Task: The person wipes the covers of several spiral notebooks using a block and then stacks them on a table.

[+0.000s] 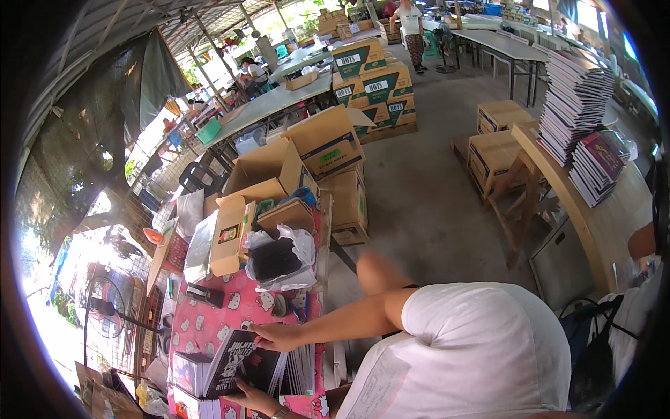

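A black-covered book with white lettering stands tilted above the near end of the table. My left hand, with a watch at its wrist, is closed on its lower edge. At its upper right edge my right hand grips the cover, the arm stretched across the picture. Beside it, several upright books with white page edges are packed in a row. A stack of books with picture covers lies on the other side. All rest on a pink patterned tablecloth.
Farther along the table are a black item in white wrapping, open cardboard boxes and a dark stapler-like object. A fan stands at left. Stacked cartons and another table with tall book piles lie beyond. People are in the background.
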`<action>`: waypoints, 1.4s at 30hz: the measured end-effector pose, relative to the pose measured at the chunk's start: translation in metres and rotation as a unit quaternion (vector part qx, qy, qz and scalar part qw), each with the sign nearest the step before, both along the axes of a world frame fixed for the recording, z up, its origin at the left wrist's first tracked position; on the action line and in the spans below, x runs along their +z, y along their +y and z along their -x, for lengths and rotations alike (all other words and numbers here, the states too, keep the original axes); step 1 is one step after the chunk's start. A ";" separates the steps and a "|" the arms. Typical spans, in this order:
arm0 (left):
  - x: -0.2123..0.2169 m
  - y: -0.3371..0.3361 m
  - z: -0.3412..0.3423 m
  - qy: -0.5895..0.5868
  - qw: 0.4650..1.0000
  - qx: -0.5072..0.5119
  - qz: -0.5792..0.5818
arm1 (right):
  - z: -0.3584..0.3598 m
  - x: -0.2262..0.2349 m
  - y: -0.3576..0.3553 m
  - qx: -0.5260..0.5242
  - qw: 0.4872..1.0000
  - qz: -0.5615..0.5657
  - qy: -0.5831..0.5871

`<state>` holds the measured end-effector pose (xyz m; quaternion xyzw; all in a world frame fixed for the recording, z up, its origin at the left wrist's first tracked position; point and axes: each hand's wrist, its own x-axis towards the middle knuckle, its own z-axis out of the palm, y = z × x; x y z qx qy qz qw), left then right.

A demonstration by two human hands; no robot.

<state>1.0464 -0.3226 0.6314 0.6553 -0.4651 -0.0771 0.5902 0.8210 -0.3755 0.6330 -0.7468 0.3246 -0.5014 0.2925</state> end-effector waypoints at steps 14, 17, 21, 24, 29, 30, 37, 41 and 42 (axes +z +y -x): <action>0.009 0.006 0.015 0.059 0.998 -0.011 -0.005 | 0.003 0.000 0.004 -0.001 1.000 -0.009 0.008; 0.017 0.008 0.021 0.065 0.998 -0.005 -0.005 | 0.006 0.002 0.006 -0.005 1.000 0.011 -0.002; 0.024 0.011 0.024 0.087 0.996 -0.022 0.005 | 0.007 0.006 0.009 -0.009 0.999 0.042 -0.032; 0.016 0.008 0.019 0.093 0.996 -0.006 -0.016 | 0.002 0.006 0.004 -0.025 0.996 0.072 -0.035; 0.058 0.027 0.041 0.153 0.988 -0.007 -0.012 | -0.008 0.005 0.005 -0.026 0.995 0.087 -0.032; 0.055 0.024 0.044 0.159 0.987 0.000 -0.007 | -0.003 0.003 0.002 -0.020 0.997 0.070 -0.029; 0.109 0.011 0.093 -0.451 0.874 0.112 0.139 | 0.014 0.010 0.006 0.002 0.999 0.015 -0.030; 0.138 -0.002 0.103 -0.498 0.861 -0.098 -0.011 | 0.014 0.024 0.006 0.050 0.998 -0.044 -0.009; 0.138 -0.007 0.102 -0.499 0.861 -0.100 -0.015 | 0.021 0.029 0.003 0.069 0.996 -0.055 -0.004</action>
